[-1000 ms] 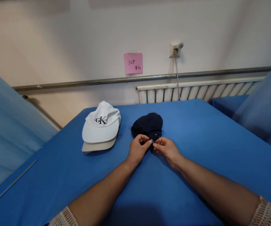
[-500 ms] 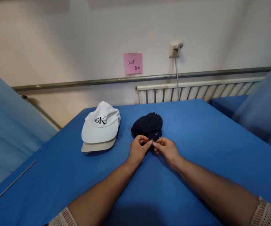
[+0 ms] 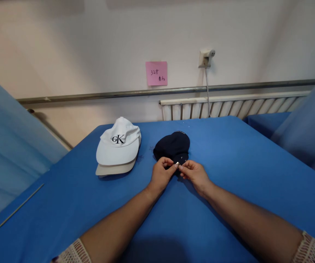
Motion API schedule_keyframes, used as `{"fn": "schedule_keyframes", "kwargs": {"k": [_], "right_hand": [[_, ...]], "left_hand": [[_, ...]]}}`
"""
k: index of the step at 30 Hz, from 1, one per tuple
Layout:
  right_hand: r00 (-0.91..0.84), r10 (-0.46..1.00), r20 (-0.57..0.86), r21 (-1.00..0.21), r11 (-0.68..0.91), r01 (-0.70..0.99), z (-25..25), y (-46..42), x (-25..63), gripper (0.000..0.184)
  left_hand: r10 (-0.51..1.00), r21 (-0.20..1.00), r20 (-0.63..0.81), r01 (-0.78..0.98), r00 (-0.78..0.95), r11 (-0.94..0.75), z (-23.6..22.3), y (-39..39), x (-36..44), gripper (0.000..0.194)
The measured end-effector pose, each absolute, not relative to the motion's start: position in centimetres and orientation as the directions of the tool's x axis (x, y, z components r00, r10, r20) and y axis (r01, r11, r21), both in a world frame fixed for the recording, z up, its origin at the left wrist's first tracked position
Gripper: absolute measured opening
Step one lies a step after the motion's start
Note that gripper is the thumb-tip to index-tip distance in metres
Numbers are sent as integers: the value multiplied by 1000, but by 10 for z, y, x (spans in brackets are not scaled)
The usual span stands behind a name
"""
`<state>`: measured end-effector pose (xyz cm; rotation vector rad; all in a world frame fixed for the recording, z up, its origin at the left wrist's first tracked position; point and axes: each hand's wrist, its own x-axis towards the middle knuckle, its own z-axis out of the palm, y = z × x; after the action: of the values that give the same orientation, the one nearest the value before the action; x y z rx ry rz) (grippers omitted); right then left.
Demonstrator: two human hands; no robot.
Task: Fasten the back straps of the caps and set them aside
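Observation:
A dark navy cap point(image 3: 173, 144) lies on the blue-covered table, its near end towards me. At that end a small shiny metal buckle point(image 3: 177, 164) shows between my fingertips. My left hand point(image 3: 161, 172) is closed in a pinch, thumb and forefinger on the buckle from the left. From the right, my right hand point(image 3: 195, 174) pinches the same spot, its thumb nearly touching the left thumb. The strap under the fingers is mostly hidden. To the left sits a white cap point(image 3: 117, 151) with black letters, stacked on a beige cap point(image 3: 116, 169).
A thin stick point(image 3: 20, 205) lies near the table's left edge. Behind the blue table cover point(image 3: 228, 146) are a metal rail point(image 3: 113, 95), a radiator point(image 3: 236, 106), a pink note point(image 3: 156, 73) and a plugged-in socket point(image 3: 205, 58). Blue curtains point(image 3: 6, 146) hang at both sides.
The metal buckle at my fingertips now shows brighter and more plainly. Both hands keep their pinch in nearly the same place. The whole view has shifted slightly.

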<state>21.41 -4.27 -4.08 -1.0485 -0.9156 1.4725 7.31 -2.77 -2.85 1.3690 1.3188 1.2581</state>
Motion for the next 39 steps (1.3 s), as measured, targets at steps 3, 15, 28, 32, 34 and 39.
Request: {"fn": "schedule_keyframes", "kwargs": {"k": [3,15,28,32,34,39], "right_hand": [[-55,991,-124,-942,-135,-307,-40,-44,215,40],[-58,993,-106,-945,-118,-304,-41,-44,217,31],[-120,956,-268,-717,-281,-637,-47,-24,241,21],[-128,960,-250,-747,-275,-605,-47,-18,249,23],[-117,967,-225,-789,-251,-561,-46,-19,249,28],[68,996,-64,-941,-38,-337,-52,-19,240,35]], "left_hand": [[992,979,118,173,-51,-108,-29,-28,73,25],[968,928,247,278,34,-247,-23,-35,72,19],[964,937,264,229,30,-264,-23,-31,68,14],[946,887,322,337,38,-316,-19,-33,67,13],[945,881,324,352,39,-316,-18,-33,66,14],[950,900,313,315,17,-302,-19,-31,64,15]]}}
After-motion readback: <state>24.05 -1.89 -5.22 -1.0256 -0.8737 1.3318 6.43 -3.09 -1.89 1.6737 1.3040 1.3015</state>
